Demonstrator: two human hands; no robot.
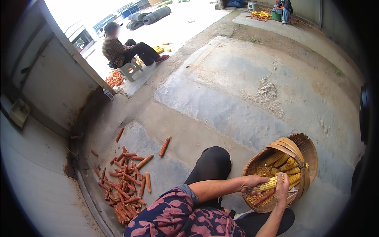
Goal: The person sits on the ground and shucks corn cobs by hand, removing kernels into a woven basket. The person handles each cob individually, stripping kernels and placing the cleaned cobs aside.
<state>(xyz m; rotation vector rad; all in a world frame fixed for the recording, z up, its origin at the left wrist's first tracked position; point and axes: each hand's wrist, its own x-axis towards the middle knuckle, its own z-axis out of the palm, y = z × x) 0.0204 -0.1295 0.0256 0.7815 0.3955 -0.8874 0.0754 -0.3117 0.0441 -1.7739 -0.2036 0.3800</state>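
Note:
Over a woven bamboo basket [297, 152], my left hand [251, 183] grips the near end of a yellow ear of corn [266, 185]. The fingers of my right hand [282, 189] close on the ear's other end, with the thumb pointing up. Beneath my hands the basket holds several more yellow ears [282, 161]. Loose corn kernels [260, 171] lie among them. A bare reddish corncob [264, 198] rests on kernels at the basket's near side, just below the held ear. My palms hide part of the ear.
A heap of reddish cobs [125, 183] lies on the concrete floor to my left, by the wall [38, 171]. One person [118, 50] sits on a plastic stool [129, 71] near the doorway; another person [284, 10] sits far off beside a green bucket [276, 16]. A bottle [108, 94] stands by the doorpost.

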